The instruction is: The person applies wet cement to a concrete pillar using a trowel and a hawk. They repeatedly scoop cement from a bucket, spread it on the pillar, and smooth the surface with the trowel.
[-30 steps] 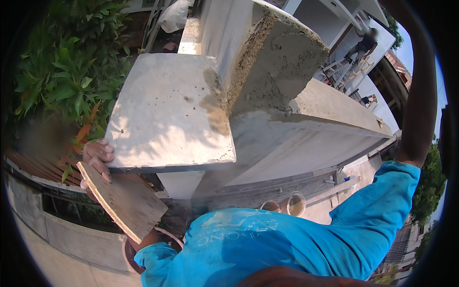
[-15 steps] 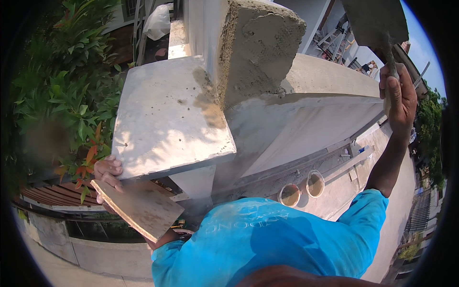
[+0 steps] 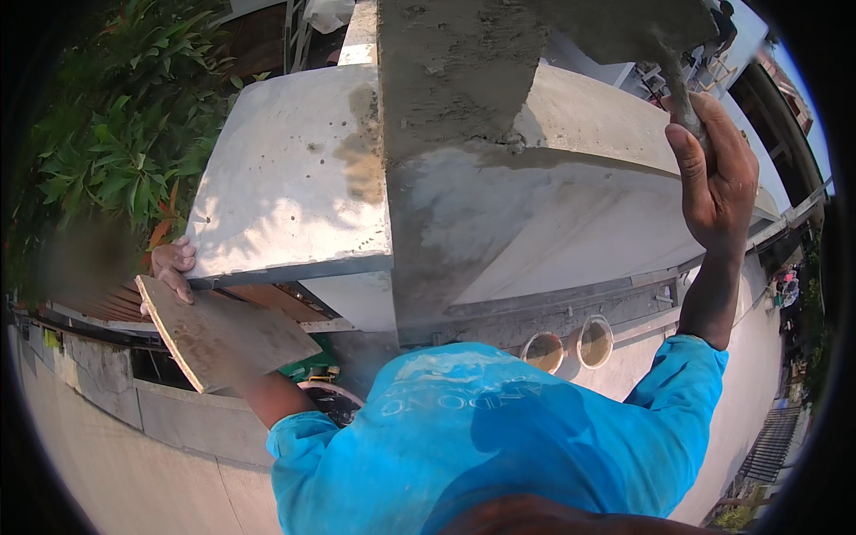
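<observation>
My right hand [image 3: 720,174] is wrapped round the handle of a trowel [image 3: 615,28] caked in grey mortar. Its broad blade lies over the upper right edge of the mortar-coated pillar [image 3: 459,85] in this view; whether it touches cannot be told. At the left, my left hand [image 3: 173,265] grips a flat wooden board [image 3: 227,334] with damp mortar stains on its face. Those fingers sit by the near left corner of a pale concrete slab [image 3: 285,178], which carries a wet patch and mortar specks beside the pillar.
Two buckets, a left one [image 3: 542,353] and a right one [image 3: 593,343], stand on the ground below the wall [image 3: 571,241]. Leafy shrubs [image 3: 134,152] crowd the left side. Another person [image 3: 724,27] is in the far upper right. A dark tub [image 3: 334,401] stands below the board.
The trowel has moved left, its blade now overlapping the pillar's edge. My view has shifted, bringing the pillar closer. My left hand still holds the board near the slab's corner.
</observation>
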Available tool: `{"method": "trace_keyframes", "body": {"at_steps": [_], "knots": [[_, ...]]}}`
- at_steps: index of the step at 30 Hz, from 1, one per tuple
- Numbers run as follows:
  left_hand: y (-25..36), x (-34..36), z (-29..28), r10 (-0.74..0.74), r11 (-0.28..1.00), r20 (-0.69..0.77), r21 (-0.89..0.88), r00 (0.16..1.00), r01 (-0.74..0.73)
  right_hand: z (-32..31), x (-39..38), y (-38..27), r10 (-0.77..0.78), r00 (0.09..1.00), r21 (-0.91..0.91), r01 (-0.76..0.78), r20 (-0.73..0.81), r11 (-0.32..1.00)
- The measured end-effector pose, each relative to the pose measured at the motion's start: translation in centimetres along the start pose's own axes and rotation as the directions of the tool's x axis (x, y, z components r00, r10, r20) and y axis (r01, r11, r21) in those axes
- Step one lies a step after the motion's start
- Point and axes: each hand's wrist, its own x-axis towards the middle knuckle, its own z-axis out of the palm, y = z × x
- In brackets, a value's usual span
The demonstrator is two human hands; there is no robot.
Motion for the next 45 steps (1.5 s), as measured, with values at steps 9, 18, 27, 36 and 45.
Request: {"method": "trace_keyframes", "body": {"at_steps": [9,18,27,36,45], "knots": [[0.8,0.3,1.4,0.052,0.998,0.016,0.023,0.999,-0.052,0.1,2.7,1.8,-0.084,0.984,-0.130,0.105,0.154,0.986],[0.3,-0.8,0.3,-0.014,0.987,-0.101,-0.161,0.995,-0.002,-0.2,5.6,1.3,0.096,0.983,-0.166,-0.070,0.158,0.984],[1.1,-0.3,0.7,-0.042,0.995,-0.022,-0.091,0.999,0.040,-0.1,3.9,2.4,-0.180,0.926,-0.161,0.244,0.331,0.956],[1.2,0.4,1.2,-0.089,0.981,0.023,-0.170,0.996,0.092,1.9,4.6,1.8,-0.165,0.955,-0.063,0.186,0.248,0.981],[3.6,0.5,2.2,-0.272,0.960,-0.103,0.039,0.957,0.278,1.6,3.9,3.3,-0.195,0.950,-0.050,0.213,0.243,0.976]]}}
